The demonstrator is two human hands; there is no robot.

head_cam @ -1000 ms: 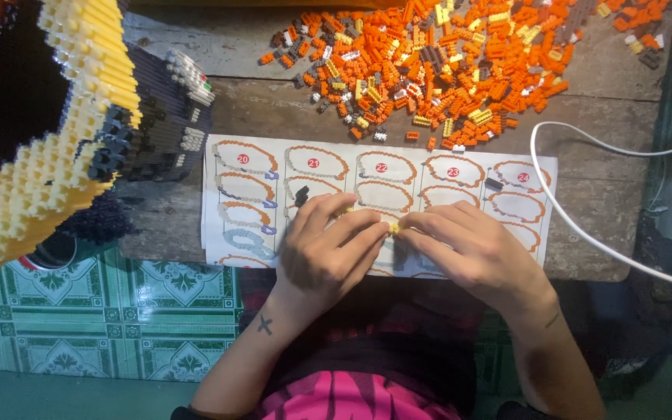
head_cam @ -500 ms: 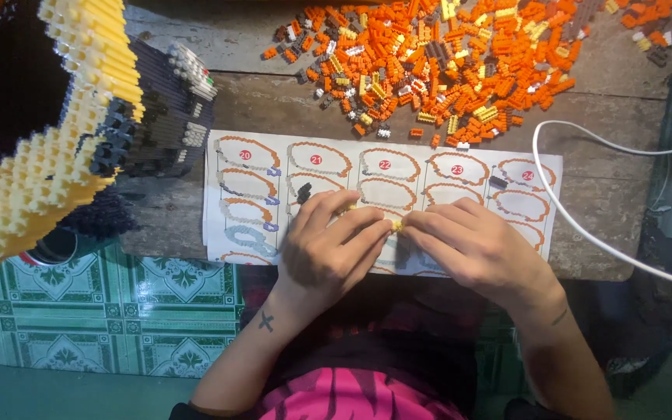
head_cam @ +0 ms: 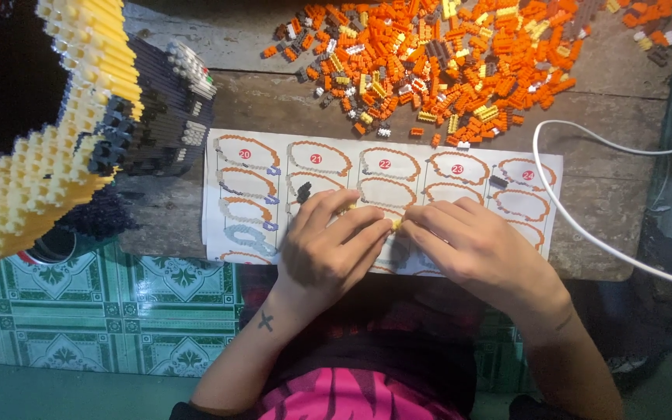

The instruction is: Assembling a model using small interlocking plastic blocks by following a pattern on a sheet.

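My left hand (head_cam: 328, 247) and my right hand (head_cam: 476, 247) meet fingertip to fingertip over a paper instruction sheet (head_cam: 274, 194) printed with ring-shaped building steps. Between the fingertips sits a small yellow brick piece (head_cam: 395, 224), pinched by both hands. A tiny black brick (head_cam: 303, 191) lies on the sheet just above my left hand, and another dark one (head_cam: 498, 182) lies near the sheet's right end. A big heap of small orange, yellow and dark bricks (head_cam: 460, 62) is spread over the far side of the wooden table (head_cam: 608, 194).
A large yellow, black and orange brick-built model (head_cam: 48, 132) fills the left side and overhangs the table's edge. A white cable (head_cam: 577, 222) curves across the right end. Green patterned floor tiles (head_cam: 103, 311) show below the table's near edge.
The hands stay together on the small yellow piece, with only slight finger shifts. The view has drifted a little.
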